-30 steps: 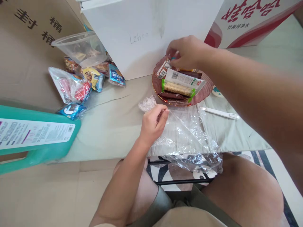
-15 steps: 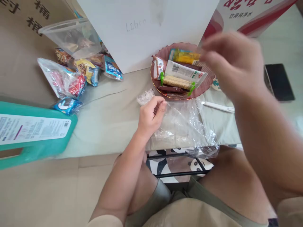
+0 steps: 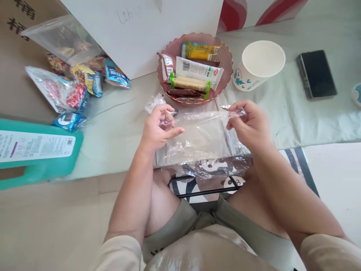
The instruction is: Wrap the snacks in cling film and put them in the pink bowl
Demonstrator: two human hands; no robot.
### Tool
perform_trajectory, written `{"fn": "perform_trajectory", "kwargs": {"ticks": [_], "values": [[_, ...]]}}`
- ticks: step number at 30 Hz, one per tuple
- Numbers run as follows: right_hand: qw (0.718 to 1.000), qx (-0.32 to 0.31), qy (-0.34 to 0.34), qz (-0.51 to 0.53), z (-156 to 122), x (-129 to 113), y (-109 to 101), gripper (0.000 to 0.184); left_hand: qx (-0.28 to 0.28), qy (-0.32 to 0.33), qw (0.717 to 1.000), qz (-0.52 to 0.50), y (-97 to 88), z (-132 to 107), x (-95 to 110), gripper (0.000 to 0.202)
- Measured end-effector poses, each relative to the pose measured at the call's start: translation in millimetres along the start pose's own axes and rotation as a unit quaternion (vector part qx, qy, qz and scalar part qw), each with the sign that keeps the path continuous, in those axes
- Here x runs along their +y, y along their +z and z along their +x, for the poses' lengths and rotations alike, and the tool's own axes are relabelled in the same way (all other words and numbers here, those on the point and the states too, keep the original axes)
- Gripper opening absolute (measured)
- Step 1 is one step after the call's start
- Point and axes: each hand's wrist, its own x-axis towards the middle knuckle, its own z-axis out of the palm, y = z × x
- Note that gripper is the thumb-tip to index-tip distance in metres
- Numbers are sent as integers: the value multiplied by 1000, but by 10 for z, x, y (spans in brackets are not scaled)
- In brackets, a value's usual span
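Observation:
A clear, thin plastic bag [image 3: 197, 137] is stretched between my hands, its lower part hanging over the table's front edge. My left hand [image 3: 158, 130] has its fingers curled on the bag's left upper edge, with the thumb standing apart. On the opposite side, my right hand [image 3: 249, 124] pinches the bag's right upper corner between thumb and fingers. Just beyond the bag stands a pink scalloped bowl [image 3: 227, 73] holding several wrapped snack bars. A crumpled clear wrapper [image 3: 153, 102] lies behind my left hand. Beside my right fingertips shows a small shiny tip [image 3: 225, 107]; the rest is hidden.
A white paper cup [image 3: 258, 66] stands right of the bowl, and a black phone [image 3: 318, 74] lies farther right. Several bagged snacks [image 3: 87, 81] sit at the left near a green container [image 3: 75, 150]. A white box [image 3: 146, 41] rises behind the bowl.
My right hand has come down from beside the bowl to the bag's right edge. The paper cup now shows where that hand was. The bag's opening is now spread wider, and the view has shifted.

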Motion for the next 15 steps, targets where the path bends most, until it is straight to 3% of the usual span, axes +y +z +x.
{"fn": "perform_trajectory", "kwargs": {"ticks": [3,6,9,12,15], "values": [[997,63,-39,-37,-38,45,-68,6,11,-38,999,10,-35,-4,-34,57],[984,129,-102,-73,-47,77,-122,7,77,-59,995,-27,-12,20,-49,56],[973,184,-139,-19,-29,88,-166,15,140,-53,982,-112,46,74,-25,58],[988,95,-107,60,-5,123,-195,30,169,-60,970,-162,83,127,23,57],[998,0,-43,34,1,168,-180,16,175,-74,963,-192,67,137,59,54]]}}
